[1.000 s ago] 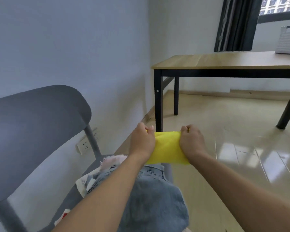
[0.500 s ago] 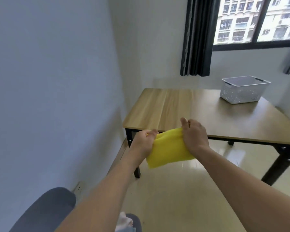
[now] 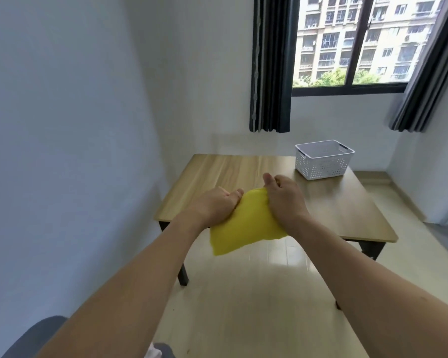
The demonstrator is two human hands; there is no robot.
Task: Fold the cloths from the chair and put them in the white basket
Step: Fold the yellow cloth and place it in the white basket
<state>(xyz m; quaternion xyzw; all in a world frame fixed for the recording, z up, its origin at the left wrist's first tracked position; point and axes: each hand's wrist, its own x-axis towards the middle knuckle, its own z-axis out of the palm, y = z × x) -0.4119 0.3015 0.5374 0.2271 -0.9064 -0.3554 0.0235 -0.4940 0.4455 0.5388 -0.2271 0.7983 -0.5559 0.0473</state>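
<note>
A folded yellow cloth (image 3: pixel 246 226) hangs in the air between my hands, above the near edge of the wooden table (image 3: pixel 217 174). My left hand (image 3: pixel 215 205) grips its left top corner and my right hand (image 3: pixel 285 197) grips its right top corner. The white perforated basket (image 3: pixel 321 161) stands on the table's far right corner, apart from both hands. Only the grey chair's back (image 3: pixel 34 337) and a sliver of its seat (image 3: pixel 163 350) show at the bottom edge; a scrap of white cloth (image 3: pixel 153 352) peeks out there.
A white wall runs along the left. Behind the table are a window and dark curtains (image 3: pixel 269 63). Glossy tiled floor (image 3: pixel 256 293) lies between me and the table's black legs (image 3: pixel 183 275).
My view has swung up and away from the chair toward the table. Both hands have carried the yellow cloth forward, over the table's near edge. The basket looks nearer.
</note>
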